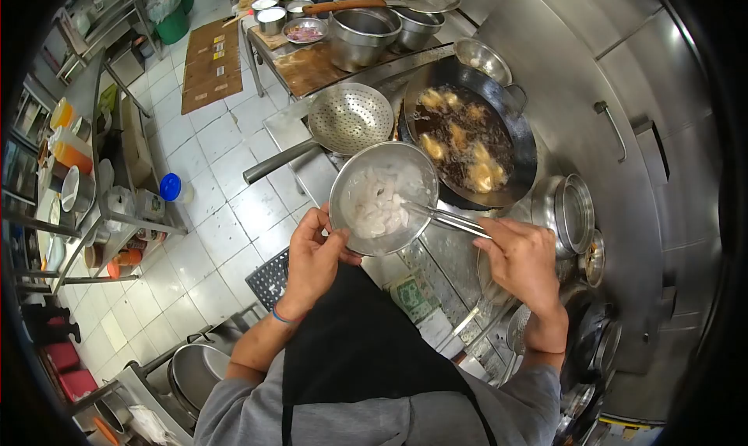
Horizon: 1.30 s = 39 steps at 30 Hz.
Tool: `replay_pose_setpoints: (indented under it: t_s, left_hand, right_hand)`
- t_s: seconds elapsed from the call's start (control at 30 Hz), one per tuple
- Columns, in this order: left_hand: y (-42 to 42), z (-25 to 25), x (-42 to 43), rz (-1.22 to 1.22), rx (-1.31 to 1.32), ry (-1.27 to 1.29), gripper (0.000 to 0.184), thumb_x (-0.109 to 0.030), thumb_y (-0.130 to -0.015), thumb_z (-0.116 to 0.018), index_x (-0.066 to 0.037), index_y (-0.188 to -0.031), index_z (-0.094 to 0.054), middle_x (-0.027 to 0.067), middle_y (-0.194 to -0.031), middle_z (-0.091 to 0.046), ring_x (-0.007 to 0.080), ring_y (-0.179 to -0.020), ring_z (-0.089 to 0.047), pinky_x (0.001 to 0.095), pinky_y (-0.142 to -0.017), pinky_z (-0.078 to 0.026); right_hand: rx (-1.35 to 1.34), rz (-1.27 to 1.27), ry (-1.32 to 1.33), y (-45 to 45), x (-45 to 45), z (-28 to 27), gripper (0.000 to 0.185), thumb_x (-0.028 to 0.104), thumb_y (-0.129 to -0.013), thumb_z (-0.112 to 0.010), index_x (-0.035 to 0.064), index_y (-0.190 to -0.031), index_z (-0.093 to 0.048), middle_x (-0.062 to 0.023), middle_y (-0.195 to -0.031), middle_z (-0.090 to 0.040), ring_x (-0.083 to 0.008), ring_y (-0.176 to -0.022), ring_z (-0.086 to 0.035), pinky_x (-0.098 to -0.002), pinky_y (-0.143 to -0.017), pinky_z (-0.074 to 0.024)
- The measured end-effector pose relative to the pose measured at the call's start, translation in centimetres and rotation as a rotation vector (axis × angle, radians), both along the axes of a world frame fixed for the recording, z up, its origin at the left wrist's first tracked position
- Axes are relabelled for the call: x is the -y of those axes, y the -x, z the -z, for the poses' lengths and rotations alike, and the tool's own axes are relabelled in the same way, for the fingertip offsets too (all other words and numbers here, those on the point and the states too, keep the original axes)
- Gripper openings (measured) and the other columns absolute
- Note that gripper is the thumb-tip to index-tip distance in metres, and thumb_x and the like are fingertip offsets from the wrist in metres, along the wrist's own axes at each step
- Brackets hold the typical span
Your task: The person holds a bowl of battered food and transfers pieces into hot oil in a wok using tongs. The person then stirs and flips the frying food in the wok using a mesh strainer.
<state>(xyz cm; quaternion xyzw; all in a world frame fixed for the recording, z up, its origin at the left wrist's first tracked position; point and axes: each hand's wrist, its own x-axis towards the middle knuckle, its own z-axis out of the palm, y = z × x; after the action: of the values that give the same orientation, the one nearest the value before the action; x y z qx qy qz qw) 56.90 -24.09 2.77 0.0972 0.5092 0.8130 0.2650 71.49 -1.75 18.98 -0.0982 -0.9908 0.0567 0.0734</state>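
Observation:
My left hand (318,251) grips the left rim of a metal bowl (352,177) that holds pale, wet, coated pieces (378,208). Metal tongs (460,220) are held in my right hand (518,259), their tips among the pieces. Just beyond the bowl, to the right, a large black wok (523,134) contains dark bubbling oil with golden pieces (485,169) frying in it. Behind the bowl rests a perforated strainer (351,119), its handle pointing left.
Pots (362,37) and small bowls stand on a side table (300,68) at the top. A small metal bowl (483,60) sits behind the wok. Stacked metal containers (575,204) are at the right; a shelf with bottles (72,150) is at the left.

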Motion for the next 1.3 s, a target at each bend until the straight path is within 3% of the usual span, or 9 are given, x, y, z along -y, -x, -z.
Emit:
replay_pose_setpoints:
  t_s: [0.17,0.3,0.4,0.5,0.6,0.7,0.87,1.07,1.3]
  left_hand:
    - [0.7,1.6,-0.3,-0.050,0.049,0.010,0.011,0.001,-0.094,-0.054,-0.002,-0.092,-0.044,0.0103,-0.091,-0.059,0.0196,-0.058,-0.067,0.0297,-0.053,-0.062]
    - [0.9,2.9,-0.3,-0.058,0.122,0.025,0.010,0.001,-0.093,-0.054,-0.003,-0.092,-0.045,0.0097,-0.085,-0.060,0.0203,-0.056,-0.067,0.0303,-0.051,-0.062]
    - [0.6,2.8,-0.3,-0.050,0.134,0.030,0.010,0.000,-0.093,-0.055,-0.003,-0.092,-0.045,0.0098,-0.082,-0.060,0.0205,-0.055,-0.067,0.0313,-0.050,-0.062]
    - [0.5,2.4,0.0,0.004,0.161,0.023,0.009,0.004,-0.092,-0.052,-0.001,-0.093,-0.044,0.0134,-0.098,-0.058,0.0218,-0.060,-0.069,0.0311,-0.054,-0.063]
    - [0.4,2.1,0.2,-0.006,0.131,0.045,0.009,0.003,-0.092,-0.052,-0.001,-0.094,-0.044,0.0132,-0.095,-0.059,0.0225,-0.060,-0.069,0.0312,-0.054,-0.063]
    - [0.2,1.9,0.7,-0.073,0.138,0.034,0.010,0.000,-0.093,-0.054,-0.003,-0.091,-0.045,0.0104,-0.080,-0.061,0.0215,-0.057,-0.068,0.0323,-0.051,-0.063]
    - [0.4,1.5,1.3,-0.077,0.149,0.031,0.010,0.000,-0.094,-0.054,-0.003,-0.091,-0.044,0.0112,-0.083,-0.062,0.0216,-0.060,-0.069,0.0323,-0.052,-0.063]
    - [0.0,1.1,1.0,-0.064,0.119,-0.021,0.010,0.001,-0.093,-0.053,-0.002,-0.092,-0.044,0.0115,-0.087,-0.061,0.0212,-0.060,-0.068,0.0313,-0.052,-0.063]
    - [-0.4,-0.3,1.4,-0.008,0.047,-0.007,0.011,0.001,-0.093,-0.054,-0.003,-0.092,-0.043,0.0114,-0.089,-0.060,0.0206,-0.061,-0.068,0.0302,-0.054,-0.063]
  right_hand:
    - [-0.225,0.038,-0.049,-1.1,-2.1,-1.0,0.024,0.018,-0.080,-0.076,0.0046,-0.100,-0.074,-0.0153,-0.088,-0.072,-0.0347,-0.074,-0.069,-0.0399,-0.064,-0.0540]
    - [-0.262,0.291,-0.144,-0.6,-5.0,-1.4,0.025,0.021,-0.082,-0.075,0.0076,-0.102,-0.075,-0.0181,-0.090,-0.072,-0.0375,-0.079,-0.069,-0.0441,-0.070,-0.0540]
    - [-0.199,0.479,-0.265,1.0,-10.7,1.7,0.026,0.026,-0.083,-0.074,0.0110,-0.105,-0.075,-0.0193,-0.093,-0.072,-0.0390,-0.085,-0.069,-0.0474,-0.075,-0.0536]
    - [-0.131,0.629,-0.325,3.0,-16.2,5.6,0.028,0.029,-0.085,-0.072,0.0122,-0.107,-0.074,-0.0192,-0.094,-0.072,-0.0407,-0.088,-0.069,-0.0495,-0.078,-0.0533]
    - [-0.213,0.661,-0.330,2.9,-16.9,5.5,0.028,0.031,-0.087,-0.071,0.0125,-0.107,-0.074,-0.0196,-0.094,-0.072,-0.0415,-0.089,-0.068,-0.0503,-0.079,-0.0531]
    - [-0.339,0.515,-0.302,2.5,-13.8,2.9,0.029,0.028,-0.087,-0.072,0.0083,-0.108,-0.073,-0.0213,-0.096,-0.071,-0.0411,-0.087,-0.068,-0.0478,-0.076,-0.0533]
    - [-0.292,0.182,-0.064,1.0,-4.9,-2.6,0.034,0.021,-0.082,-0.076,0.0013,-0.109,-0.071,-0.0203,-0.093,-0.071,-0.0385,-0.083,-0.069,-0.0426,-0.072,-0.0533]
    - [-0.044,-0.128,-0.075,1.3,0.2,-1.9,0.029,0.018,-0.080,-0.075,0.0036,-0.105,-0.071,-0.0134,-0.089,-0.072,-0.0311,-0.078,-0.070,-0.0396,-0.064,-0.0533]
    - [-0.010,-0.163,-0.141,3.4,1.9,0.7,0.025,0.013,-0.079,-0.074,0.0027,-0.102,-0.070,-0.0111,-0.085,-0.069,-0.0299,-0.074,-0.068,-0.0394,-0.062,-0.0520]
